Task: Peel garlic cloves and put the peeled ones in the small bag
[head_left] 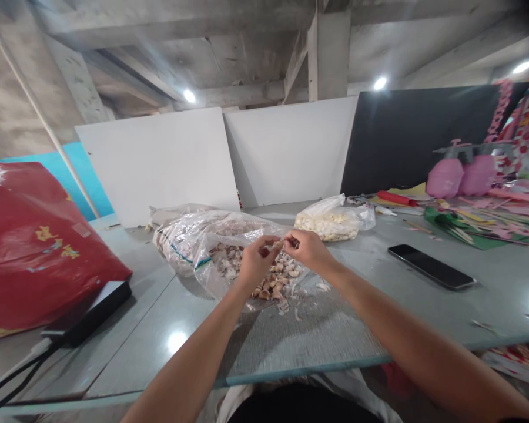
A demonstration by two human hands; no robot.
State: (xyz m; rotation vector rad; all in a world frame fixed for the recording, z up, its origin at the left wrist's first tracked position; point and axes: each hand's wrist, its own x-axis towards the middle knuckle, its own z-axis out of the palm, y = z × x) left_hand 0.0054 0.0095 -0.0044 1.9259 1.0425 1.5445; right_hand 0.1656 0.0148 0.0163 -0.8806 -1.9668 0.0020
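Close together over an open clear plastic bag [207, 276] are my two hands. My left hand [260, 257] is closed in a pinch, its fingertips on a small pale piece that looks like a garlic clove [281, 244]. My right hand [306, 247] pinches at the same spot, fingertips nearly touching the left ones; what it grips is too small to make out. Brown and whitish unpeeled cloves [271, 288] lie in the bag's mouth beneath them, with loose skins [297, 312] on the table. Behind my right hand sits a clear bag of pale peeled cloves [326, 223].
A black phone [431, 266] lies on the grey table [335, 335] at right. Farther right are pink spray bottles [445, 176] and coloured strips [480, 220]. At left stand a red bag [39, 247] and a black box with cables [88, 314]. White panels [167, 164] line the back.
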